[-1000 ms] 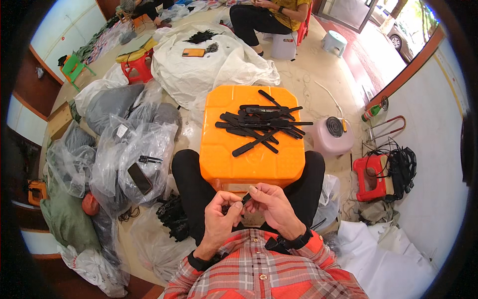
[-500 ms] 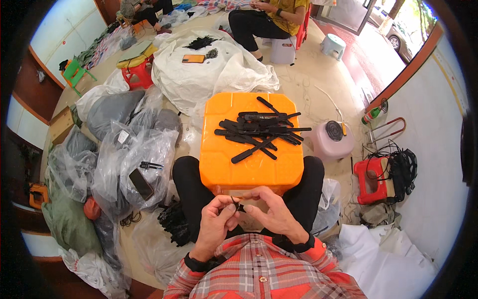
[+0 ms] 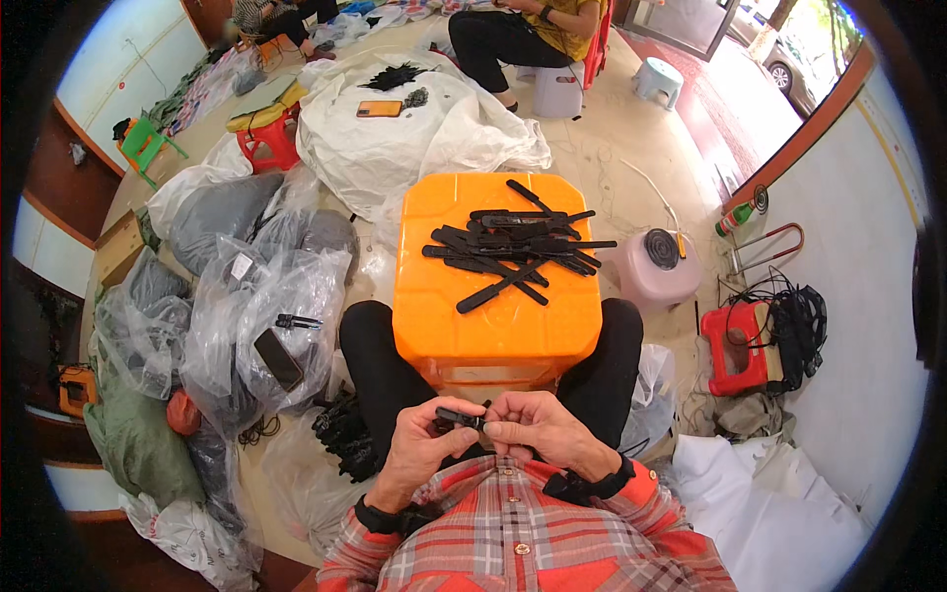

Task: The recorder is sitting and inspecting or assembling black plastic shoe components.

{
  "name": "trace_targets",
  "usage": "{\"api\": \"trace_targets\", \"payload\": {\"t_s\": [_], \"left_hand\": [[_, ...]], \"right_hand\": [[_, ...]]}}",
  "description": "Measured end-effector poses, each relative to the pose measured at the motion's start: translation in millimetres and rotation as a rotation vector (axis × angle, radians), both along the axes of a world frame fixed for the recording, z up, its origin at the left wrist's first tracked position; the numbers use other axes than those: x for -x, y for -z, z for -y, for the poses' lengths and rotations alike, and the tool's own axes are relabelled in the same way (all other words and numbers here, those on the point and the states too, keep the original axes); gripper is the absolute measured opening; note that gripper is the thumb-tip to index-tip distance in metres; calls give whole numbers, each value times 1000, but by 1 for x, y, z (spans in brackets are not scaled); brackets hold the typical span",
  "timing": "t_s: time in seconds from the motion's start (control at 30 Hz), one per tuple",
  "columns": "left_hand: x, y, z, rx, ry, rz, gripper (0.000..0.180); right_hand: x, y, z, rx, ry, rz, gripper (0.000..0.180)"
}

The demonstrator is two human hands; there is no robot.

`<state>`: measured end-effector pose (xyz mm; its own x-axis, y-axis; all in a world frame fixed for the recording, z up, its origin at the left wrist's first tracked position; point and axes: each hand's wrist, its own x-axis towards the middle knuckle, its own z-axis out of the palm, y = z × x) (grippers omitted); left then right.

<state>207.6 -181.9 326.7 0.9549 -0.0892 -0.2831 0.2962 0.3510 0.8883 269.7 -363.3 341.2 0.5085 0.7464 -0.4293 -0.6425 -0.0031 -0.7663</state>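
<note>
In front of my shirt, my left hand is closed on a small black strap-like piece, its fingers bent around one end. My right hand pinches the other end of it, so the two hands meet at fingertip distance. The fingers hide part of the piece, and its exact kind is too small to make out. Just beyond my hands stands an orange plastic stool between my knees. A loose, crossed heap of flat black straps with rounded ends lies on its top.
Clear plastic bags of dark goods crowd the left, with a phone on top. To the right are a pinkish jug, a red stool and white sheeting. Beyond, another person sits near a white sack.
My hands have moved slightly down and closer to my body. The right fingers have gone from spread beside the piece to pinching its end; the black piece now lies more level.
</note>
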Motion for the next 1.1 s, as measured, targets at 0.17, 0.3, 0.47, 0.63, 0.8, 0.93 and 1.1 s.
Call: {"api": "trace_targets", "payload": {"t_s": [0.17,0.3,0.47,0.63,0.8,0.93,1.1], "left_hand": [[3,-1,-4,174,15,-56,20],[0,0,-4,55,56,-94,19],[-1,-7,0,-197,109,-32,18],[11,-7,2,-64,9,-184,18],[9,-15,9,35,-25,-46,14],[1,-28,11,26,-3,-7,13],[1,-18,14,85,-137,34,19]], "right_hand": [[5,1,-2,-37,6,-70,11],[5,-2,-2,7,38,-77,12],[13,-3,1,46,63,-27,13],[14,3,-2,-55,19,-132,13],[14,6,-1,-38,-16,-178,19],[6,1,1,-41,3,-119,20],[3,-8,-5,-93,43,-159,18]]}}
